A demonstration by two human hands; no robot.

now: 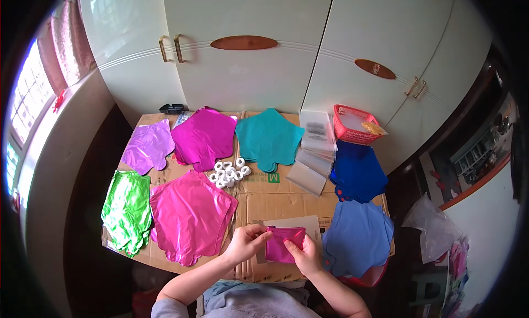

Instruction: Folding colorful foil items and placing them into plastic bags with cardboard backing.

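A folded magenta foil balloon is held up between my two hands near the table's front edge. My left hand pinches its upper left corner. My right hand grips its right side, the thumb lying across the front. Beneath them lies a flat greyish board. Left of my hands is a stack of flat pink foil balloons. To the right lies a stack of dusty-blue foil balloons. White ribbon rolls are heaped beyond my left hand.
Cardboard covers the table. Around it lie green, lilac, purple, teal and dark blue foil balloons. Clear plastic sleeves fan out near a red basket. White cabinets stand behind.
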